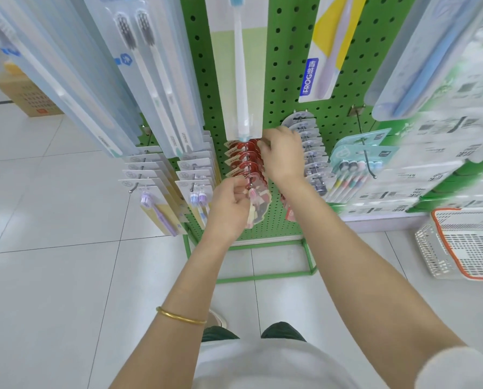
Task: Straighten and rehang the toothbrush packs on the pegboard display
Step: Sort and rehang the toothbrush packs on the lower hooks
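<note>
Several red-topped toothbrush packs (241, 161) hang in a row on a metal hook of the green pegboard (288, 88). My left hand (229, 203) pinches the front pack at the hook's tip, fingers curled on its top edge. My right hand (282, 155) reaches to the back of the same row, fingers curled round the rear packs near the board. The lower ends of the red packs (258, 203) hang between my two hands.
Neighbouring hooks carry purple-brush packs (156, 192), grey round-topped packs (310, 153) and a multi-brush teal pack (355, 167). Long packs (243, 80) hang above. A white and orange basket (465, 242) and a cardboard box (26, 94) stand on the tiled floor.
</note>
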The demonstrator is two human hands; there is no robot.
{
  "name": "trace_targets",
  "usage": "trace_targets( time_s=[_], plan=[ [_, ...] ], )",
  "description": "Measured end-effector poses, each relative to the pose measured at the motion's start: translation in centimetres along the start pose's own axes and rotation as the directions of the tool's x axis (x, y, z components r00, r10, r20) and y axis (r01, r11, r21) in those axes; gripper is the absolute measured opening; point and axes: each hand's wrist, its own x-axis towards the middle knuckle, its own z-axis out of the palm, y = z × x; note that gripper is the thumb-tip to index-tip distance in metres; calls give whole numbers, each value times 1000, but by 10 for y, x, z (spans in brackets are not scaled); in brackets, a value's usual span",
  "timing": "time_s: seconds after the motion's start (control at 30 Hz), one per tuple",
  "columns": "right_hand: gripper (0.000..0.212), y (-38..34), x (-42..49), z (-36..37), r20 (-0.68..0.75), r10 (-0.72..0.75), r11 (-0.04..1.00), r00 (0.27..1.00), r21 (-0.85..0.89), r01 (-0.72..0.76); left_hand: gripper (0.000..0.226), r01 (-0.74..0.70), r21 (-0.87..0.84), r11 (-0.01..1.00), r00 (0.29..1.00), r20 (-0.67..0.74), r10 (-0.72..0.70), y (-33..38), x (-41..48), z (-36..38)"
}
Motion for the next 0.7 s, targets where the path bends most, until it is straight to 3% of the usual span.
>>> trace_targets(
  time_s=[0.27, 0.7],
  plan=[
    [21, -3, 21, 7, 141, 41, 990, 989, -140, -21, 38, -18, 11, 1000, 1000, -22, 19, 0, 3, -8],
    [15, 10, 7, 4, 12, 68, 998, 998, -13, -68, 39, -60, 20, 998, 997, -37, 61, 6, -1, -6]
  ],
)
